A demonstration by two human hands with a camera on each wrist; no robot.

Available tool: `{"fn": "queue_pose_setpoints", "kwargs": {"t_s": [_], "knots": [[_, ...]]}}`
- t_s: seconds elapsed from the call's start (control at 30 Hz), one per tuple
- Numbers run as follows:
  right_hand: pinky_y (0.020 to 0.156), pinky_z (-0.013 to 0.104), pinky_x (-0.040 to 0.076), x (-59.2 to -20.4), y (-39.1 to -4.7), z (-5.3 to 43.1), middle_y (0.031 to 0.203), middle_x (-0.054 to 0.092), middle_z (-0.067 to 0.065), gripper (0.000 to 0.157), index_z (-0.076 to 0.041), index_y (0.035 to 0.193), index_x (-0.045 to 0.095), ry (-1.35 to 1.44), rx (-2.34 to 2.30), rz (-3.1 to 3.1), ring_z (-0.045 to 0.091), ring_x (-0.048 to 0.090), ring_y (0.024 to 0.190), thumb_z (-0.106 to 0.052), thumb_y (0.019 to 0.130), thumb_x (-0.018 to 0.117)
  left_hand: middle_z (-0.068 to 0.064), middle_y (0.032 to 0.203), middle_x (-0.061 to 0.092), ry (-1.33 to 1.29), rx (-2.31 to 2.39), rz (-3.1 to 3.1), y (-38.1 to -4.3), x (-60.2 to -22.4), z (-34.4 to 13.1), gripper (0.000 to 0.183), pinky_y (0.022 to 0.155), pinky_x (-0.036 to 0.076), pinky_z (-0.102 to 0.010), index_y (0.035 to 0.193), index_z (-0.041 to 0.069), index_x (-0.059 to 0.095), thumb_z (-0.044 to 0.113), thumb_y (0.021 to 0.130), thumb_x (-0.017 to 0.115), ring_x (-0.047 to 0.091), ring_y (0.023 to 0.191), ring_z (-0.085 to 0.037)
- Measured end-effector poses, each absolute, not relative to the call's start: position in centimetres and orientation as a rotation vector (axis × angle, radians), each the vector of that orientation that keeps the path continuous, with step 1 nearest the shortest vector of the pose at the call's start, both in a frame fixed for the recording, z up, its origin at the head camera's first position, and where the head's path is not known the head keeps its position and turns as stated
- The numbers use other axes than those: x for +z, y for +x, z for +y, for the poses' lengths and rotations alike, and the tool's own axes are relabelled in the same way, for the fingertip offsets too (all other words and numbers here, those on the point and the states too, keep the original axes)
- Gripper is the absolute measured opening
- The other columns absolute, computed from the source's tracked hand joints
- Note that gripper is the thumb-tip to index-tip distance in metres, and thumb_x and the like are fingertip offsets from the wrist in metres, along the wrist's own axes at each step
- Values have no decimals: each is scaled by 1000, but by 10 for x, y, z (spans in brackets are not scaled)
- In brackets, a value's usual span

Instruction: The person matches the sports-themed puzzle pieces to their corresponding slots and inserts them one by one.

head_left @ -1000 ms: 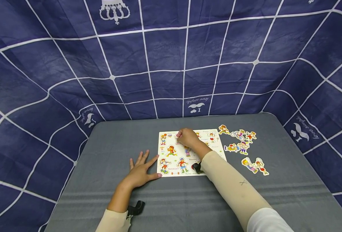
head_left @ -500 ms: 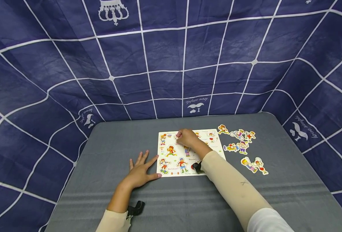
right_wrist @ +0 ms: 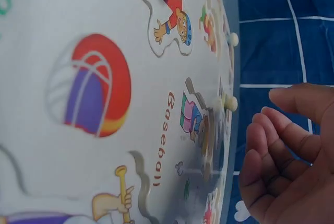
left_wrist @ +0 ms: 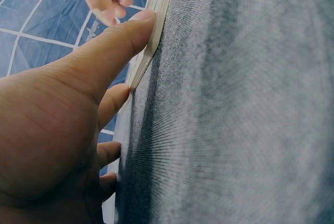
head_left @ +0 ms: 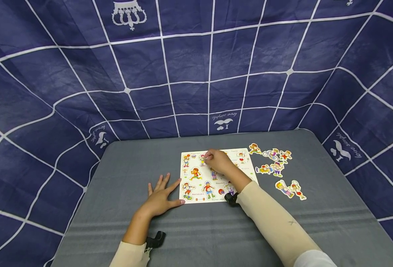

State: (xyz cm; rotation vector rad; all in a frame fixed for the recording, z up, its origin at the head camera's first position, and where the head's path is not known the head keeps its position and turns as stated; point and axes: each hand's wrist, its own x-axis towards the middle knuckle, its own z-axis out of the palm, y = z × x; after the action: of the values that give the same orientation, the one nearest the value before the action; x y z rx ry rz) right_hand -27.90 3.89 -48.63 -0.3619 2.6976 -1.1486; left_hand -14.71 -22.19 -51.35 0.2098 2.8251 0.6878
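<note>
A white wooden knob puzzle board (head_left: 197, 187) with sports figures lies flat on the grey table. My left hand (head_left: 157, 200) rests beside its left edge with fingers spread. The thumb (left_wrist: 138, 28) and index fingertip touch that edge. Over the board's upper part is my right hand (head_left: 219, 161), fingers loosely bent. Just left of its fingertips sits a figure piece (head_left: 202, 160). In the right wrist view, the thumb and fingers (right_wrist: 258, 135) stand apart with nothing visible between them, near a pale knob (right_wrist: 230, 103). My right hand and forearm hide part of the board.
Several loose figure pieces lie right of the board: a runner (head_left: 255, 148), a cyclist (head_left: 272, 154), a figure in purple trousers (head_left: 277, 168) and a tennis player (head_left: 297, 190). A blue gridded curtain (head_left: 196, 96) hangs behind and at both sides of the table (head_left: 136, 159).
My right hand has shifted slightly right and away from the figure piece in the upper row, which now shows beside its fingertips. My left hand stays at the board's edge.
</note>
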Motion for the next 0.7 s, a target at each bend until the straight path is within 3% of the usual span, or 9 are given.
{"fn": "queue_pose_setpoints", "kwargs": {"t_s": [0.3,0.7], "knots": [[78,32,50,-480,-268,52,101,68,3,19,-14,112,70,-334,-1274,2687,17,61,86,-24,97,66,-14,171,12,216,692,2822,-148,-513,-222,86,116,-7,-77,156,37,39,67,82,72,0,158,-41],[78,28,48,-477,-250,73,96,67,2,17,-13,107,71,-276,-1418,2675,15,61,85,-24,95,69,-14,171,12,209,688,2826,-146,-512,-221,87,116,-8,-76,156,37,38,65,82,73,1,158,-42]]}}
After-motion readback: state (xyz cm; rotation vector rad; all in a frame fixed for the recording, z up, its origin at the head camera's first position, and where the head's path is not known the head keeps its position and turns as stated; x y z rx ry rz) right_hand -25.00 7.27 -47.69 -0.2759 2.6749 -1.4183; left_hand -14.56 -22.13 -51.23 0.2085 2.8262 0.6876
